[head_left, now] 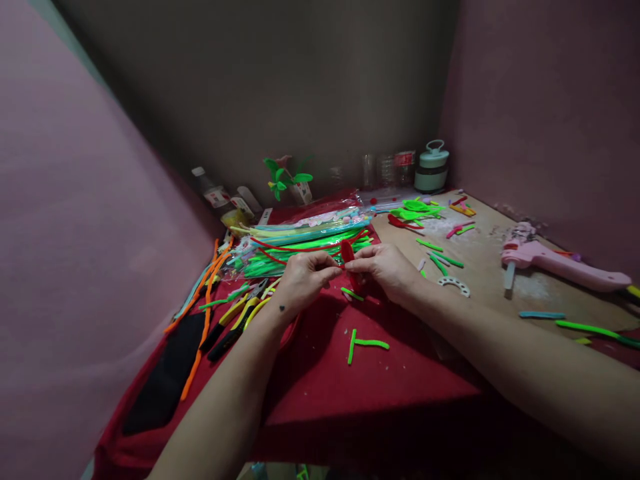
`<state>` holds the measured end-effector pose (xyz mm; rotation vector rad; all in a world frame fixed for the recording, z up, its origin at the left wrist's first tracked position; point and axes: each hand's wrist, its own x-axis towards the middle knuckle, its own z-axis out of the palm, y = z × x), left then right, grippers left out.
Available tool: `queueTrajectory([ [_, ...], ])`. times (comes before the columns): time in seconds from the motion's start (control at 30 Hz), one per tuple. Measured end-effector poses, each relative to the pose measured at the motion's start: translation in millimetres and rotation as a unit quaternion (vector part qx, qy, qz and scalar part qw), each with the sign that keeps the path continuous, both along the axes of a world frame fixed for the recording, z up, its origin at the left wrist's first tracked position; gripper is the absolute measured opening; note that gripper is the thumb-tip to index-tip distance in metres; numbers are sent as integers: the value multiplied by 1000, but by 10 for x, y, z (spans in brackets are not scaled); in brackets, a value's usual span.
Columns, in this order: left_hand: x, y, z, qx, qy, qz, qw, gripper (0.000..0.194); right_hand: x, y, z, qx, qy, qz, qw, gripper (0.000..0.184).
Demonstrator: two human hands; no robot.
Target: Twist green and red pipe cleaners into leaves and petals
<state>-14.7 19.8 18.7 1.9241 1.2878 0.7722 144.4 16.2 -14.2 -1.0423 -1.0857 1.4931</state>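
Observation:
Both hands meet over the red cloth, pinching a red pipe cleaner [347, 251] that is bent into a rounded, petal-like loop. My left hand [309, 275] closes thumb and forefinger on it from the left, near its lower end. From the right, my right hand [381, 269] pinches the same piece just below the loop. Part of the red piece hangs under the fingers; exactly where each fingertip grips is hidden. Short green pipe cleaner pieces [371, 343] lie on the cloth below the hands. A bundle of green pipe cleaners [270, 263] in clear plastic sits behind my left hand.
Pliers [235, 320] with yellow-black handles and orange pipe cleaners [206, 320] lie at left, by a black flat object [165, 380]. A pink glue gun [565, 261] rests at right on brown board. Behind stand a green pipe-cleaner flower [277, 180] and a lidded bottle [432, 170].

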Motion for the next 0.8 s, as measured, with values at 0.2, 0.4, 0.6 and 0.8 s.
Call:
queueTrajectory([
  [0.2,-8,16,-32,151,37,6,988,14,19,1,12,30,-11,-17,999,15],
  [0.4,-16,23,1,220,55,-1,974,10,-4,1,2,24,27,-44,998,17],
  [0.6,-131,79,67,159,-2,95,983,11,30,51,41,-34,106,-74,991,19],
  [0.8,19,26,-49,-102,-191,46,975,24,26,38,108,-70,196,-97,973,9],
])
